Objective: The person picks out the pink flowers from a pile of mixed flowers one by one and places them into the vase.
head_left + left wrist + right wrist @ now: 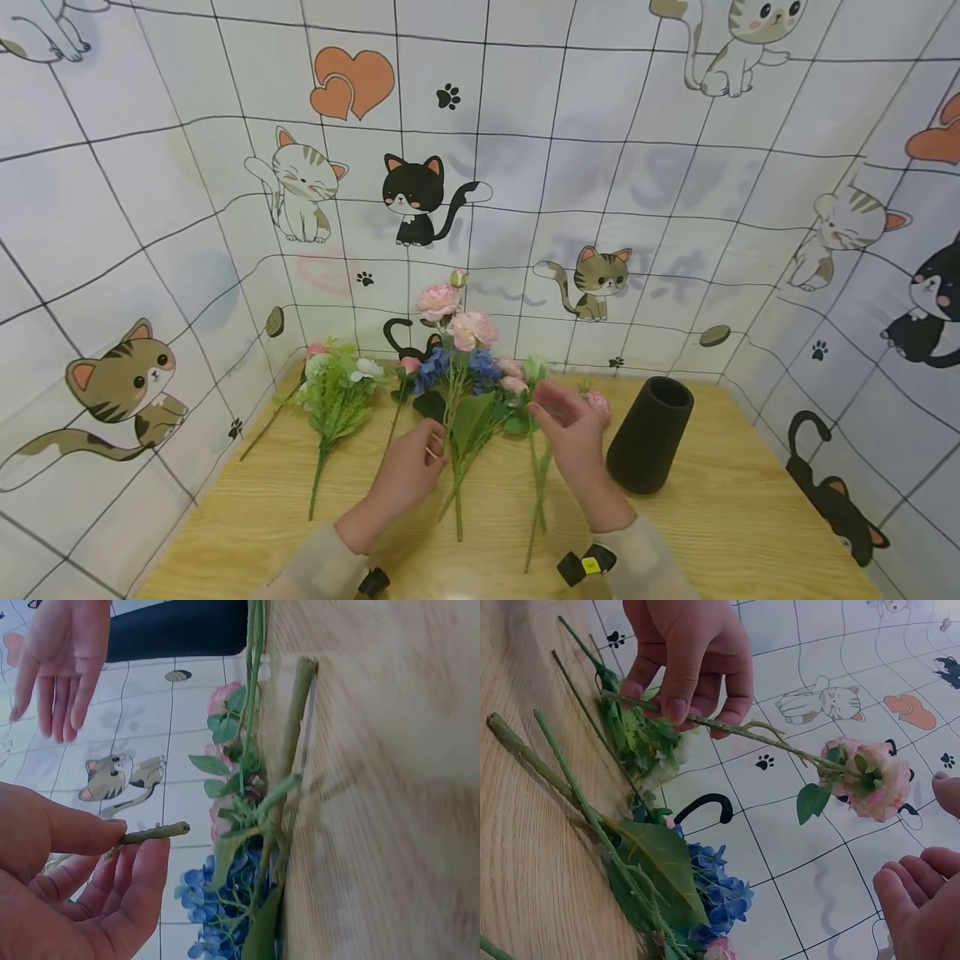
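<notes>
My left hand [405, 467] pinches the thin green stem of a pink flower [472, 331] between thumb and fingers. The flower is raised above the table, blooms up, with the stem's cut end [178, 829] poking out past the fingertips in the left wrist view. In the right wrist view the pink bloom [866, 780] shows from beneath. My right hand [573, 429] is in the air to the right of that flower, fingers loosely extended, holding nothing. Below and behind the hands, a blue hydrangea [483, 372] with a broad green leaf [660, 866] lies on the table.
A black tapered vase [651, 435] stands upright on the wooden table [720, 517], right of my right hand. Green stems [538, 483] with pink flowers lie beneath that hand. On the left lies a leafy green spray [337, 396] with white flowers. Cat-patterned cloth [510, 175] surrounds the table's back and sides.
</notes>
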`<action>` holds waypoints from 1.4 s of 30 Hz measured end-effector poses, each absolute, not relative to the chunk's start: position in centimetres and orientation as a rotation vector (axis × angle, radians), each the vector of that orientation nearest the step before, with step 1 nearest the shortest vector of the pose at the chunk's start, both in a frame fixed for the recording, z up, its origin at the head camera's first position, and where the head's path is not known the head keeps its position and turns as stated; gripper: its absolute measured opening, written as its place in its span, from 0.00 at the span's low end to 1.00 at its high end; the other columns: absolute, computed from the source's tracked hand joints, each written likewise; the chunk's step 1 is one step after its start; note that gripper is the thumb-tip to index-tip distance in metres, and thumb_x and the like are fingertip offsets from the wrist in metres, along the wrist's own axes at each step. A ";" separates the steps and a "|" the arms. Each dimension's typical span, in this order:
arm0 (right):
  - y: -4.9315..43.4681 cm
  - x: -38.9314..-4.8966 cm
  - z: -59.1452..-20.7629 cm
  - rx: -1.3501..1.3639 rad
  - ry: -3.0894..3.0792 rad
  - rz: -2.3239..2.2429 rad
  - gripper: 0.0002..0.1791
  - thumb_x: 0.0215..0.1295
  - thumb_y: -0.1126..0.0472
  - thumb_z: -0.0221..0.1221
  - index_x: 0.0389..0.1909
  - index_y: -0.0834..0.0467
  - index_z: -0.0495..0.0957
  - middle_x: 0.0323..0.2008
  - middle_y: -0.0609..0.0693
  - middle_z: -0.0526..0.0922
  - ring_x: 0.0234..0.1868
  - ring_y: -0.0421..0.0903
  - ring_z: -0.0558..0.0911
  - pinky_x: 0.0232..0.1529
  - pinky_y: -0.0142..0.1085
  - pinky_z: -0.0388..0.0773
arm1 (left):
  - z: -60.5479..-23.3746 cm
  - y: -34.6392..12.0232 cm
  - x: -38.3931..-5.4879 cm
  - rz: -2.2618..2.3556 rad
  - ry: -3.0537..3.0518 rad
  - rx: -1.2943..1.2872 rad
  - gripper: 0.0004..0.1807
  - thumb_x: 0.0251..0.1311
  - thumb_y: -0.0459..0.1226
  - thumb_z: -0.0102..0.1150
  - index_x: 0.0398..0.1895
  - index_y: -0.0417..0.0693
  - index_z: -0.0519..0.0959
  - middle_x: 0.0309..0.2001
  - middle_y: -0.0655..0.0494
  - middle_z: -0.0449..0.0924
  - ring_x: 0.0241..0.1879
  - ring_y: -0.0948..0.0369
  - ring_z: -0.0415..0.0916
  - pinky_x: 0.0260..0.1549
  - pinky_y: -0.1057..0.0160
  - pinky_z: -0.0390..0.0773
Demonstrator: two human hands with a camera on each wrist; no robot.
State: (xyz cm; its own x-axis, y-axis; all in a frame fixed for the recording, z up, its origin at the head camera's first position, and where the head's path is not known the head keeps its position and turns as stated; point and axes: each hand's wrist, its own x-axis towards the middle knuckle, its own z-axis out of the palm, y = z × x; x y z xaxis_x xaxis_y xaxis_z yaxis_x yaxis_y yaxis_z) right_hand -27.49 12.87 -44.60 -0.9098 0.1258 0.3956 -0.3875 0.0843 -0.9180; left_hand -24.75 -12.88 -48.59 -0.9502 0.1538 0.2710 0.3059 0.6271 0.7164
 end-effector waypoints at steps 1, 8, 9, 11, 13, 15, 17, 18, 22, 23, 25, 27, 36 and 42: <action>12.8 -27.5 -44.7 0.256 -2.011 1.893 0.18 0.67 0.72 0.69 0.57 0.69 0.84 0.53 0.57 0.89 0.50 0.31 0.86 0.50 0.25 0.84 | -48.6 -12.8 -24.6 -1.216 -2.663 -0.390 0.14 0.65 0.26 0.67 0.52 0.43 0.79 0.35 0.58 0.81 0.33 0.64 0.81 0.29 0.66 0.79; 12.5 -27.3 -45.2 0.277 -2.063 1.990 0.18 0.70 0.68 0.69 0.59 0.67 0.84 0.55 0.61 0.88 0.49 0.33 0.88 0.49 0.28 0.85 | -48.3 -11.9 -23.6 -1.240 -2.624 -0.531 0.14 0.65 0.25 0.66 0.51 0.42 0.79 0.36 0.58 0.81 0.34 0.65 0.81 0.33 0.67 0.80; 12.4 -27.3 -45.2 0.296 -2.062 1.999 0.18 0.70 0.68 0.68 0.59 0.68 0.84 0.54 0.61 0.89 0.48 0.34 0.88 0.49 0.28 0.85 | -48.2 -11.8 -23.4 -1.246 -2.618 -0.551 0.14 0.65 0.25 0.67 0.51 0.42 0.79 0.36 0.58 0.81 0.34 0.65 0.82 0.33 0.67 0.81; 12.4 -27.3 -45.2 0.328 -2.066 2.007 0.18 0.70 0.68 0.68 0.58 0.70 0.83 0.51 0.57 0.91 0.46 0.35 0.89 0.48 0.29 0.86 | -48.1 -11.6 -23.2 -1.263 -2.614 -0.589 0.14 0.65 0.24 0.67 0.50 0.43 0.78 0.37 0.57 0.81 0.35 0.64 0.83 0.33 0.67 0.81; 12.3 -27.3 -45.3 0.361 -2.076 2.012 0.17 0.70 0.69 0.68 0.57 0.71 0.83 0.48 0.53 0.91 0.46 0.36 0.89 0.48 0.30 0.86 | -48.0 -11.4 -22.9 -1.290 -2.618 -0.627 0.14 0.65 0.25 0.67 0.50 0.43 0.79 0.38 0.56 0.82 0.35 0.64 0.83 0.33 0.67 0.81; 12.3 -27.3 -45.3 0.400 -2.086 2.039 0.17 0.71 0.69 0.67 0.57 0.71 0.83 0.47 0.50 0.91 0.45 0.36 0.89 0.49 0.31 0.87 | -48.0 -11.1 -22.8 -1.302 -2.629 -0.650 0.14 0.65 0.26 0.68 0.51 0.44 0.79 0.38 0.56 0.82 0.35 0.66 0.83 0.33 0.68 0.82; 12.3 -27.2 -45.3 0.445 -2.101 2.066 0.17 0.71 0.68 0.67 0.57 0.72 0.83 0.47 0.48 0.91 0.46 0.36 0.89 0.49 0.32 0.87 | -48.0 -10.9 -22.6 -1.320 -2.637 -0.665 0.14 0.66 0.27 0.69 0.51 0.46 0.79 0.38 0.57 0.82 0.34 0.68 0.82 0.33 0.68 0.82; 12.3 -27.2 -45.4 0.472 -2.102 2.087 0.17 0.72 0.68 0.66 0.57 0.73 0.82 0.48 0.49 0.91 0.47 0.36 0.89 0.50 0.33 0.87 | -48.0 -10.8 -22.6 -1.326 -2.641 -0.673 0.14 0.66 0.27 0.70 0.51 0.47 0.79 0.38 0.58 0.82 0.34 0.69 0.82 0.33 0.69 0.82; 12.3 -27.0 -45.4 0.568 -2.100 2.158 0.19 0.74 0.68 0.63 0.60 0.75 0.79 0.49 0.48 0.91 0.49 0.37 0.89 0.51 0.35 0.88 | -48.0 -10.6 -22.3 -1.344 -2.649 -0.696 0.14 0.66 0.28 0.69 0.51 0.48 0.79 0.38 0.60 0.81 0.34 0.70 0.81 0.34 0.68 0.82; 12.4 -27.0 -45.4 0.581 -2.094 2.178 0.19 0.75 0.68 0.63 0.60 0.76 0.78 0.49 0.48 0.91 0.49 0.37 0.89 0.52 0.35 0.88 | -48.0 -10.5 -22.2 -1.351 -2.650 -0.704 0.14 0.66 0.28 0.69 0.51 0.48 0.79 0.38 0.60 0.81 0.34 0.71 0.81 0.34 0.68 0.82; 12.3 -27.0 -45.4 0.592 -2.088 2.216 0.20 0.75 0.69 0.61 0.61 0.78 0.77 0.48 0.45 0.91 0.49 0.38 0.90 0.52 0.35 0.88 | -48.0 -10.4 -22.1 -1.357 -2.652 -0.717 0.14 0.66 0.28 0.69 0.51 0.48 0.79 0.38 0.60 0.81 0.35 0.71 0.81 0.34 0.68 0.82; 12.3 -27.0 -45.4 0.578 -2.082 2.275 0.20 0.76 0.70 0.60 0.62 0.80 0.75 0.46 0.44 0.90 0.48 0.39 0.90 0.53 0.35 0.87 | -48.0 -10.3 -22.0 -1.354 -2.653 -0.734 0.15 0.66 0.28 0.69 0.51 0.49 0.79 0.38 0.60 0.81 0.35 0.71 0.80 0.34 0.68 0.82; 12.2 -27.1 -45.8 0.599 -2.026 2.455 0.11 0.77 0.70 0.60 0.47 0.53 0.87 0.38 0.39 0.88 0.42 0.36 0.90 0.51 0.35 0.88 | -48.4 -9.9 -21.9 -1.296 -2.634 -0.827 0.15 0.65 0.26 0.70 0.51 0.46 0.78 0.37 0.56 0.83 0.34 0.70 0.81 0.32 0.69 0.81; 12.3 -27.1 -45.9 0.768 -1.944 2.540 0.12 0.78 0.67 0.60 0.49 0.49 0.89 0.44 0.40 0.92 0.48 0.37 0.90 0.51 0.35 0.88 | -48.3 -9.9 -21.9 -1.261 -2.653 -0.882 0.15 0.66 0.27 0.69 0.51 0.47 0.78 0.39 0.53 0.84 0.34 0.70 0.82 0.32 0.70 0.81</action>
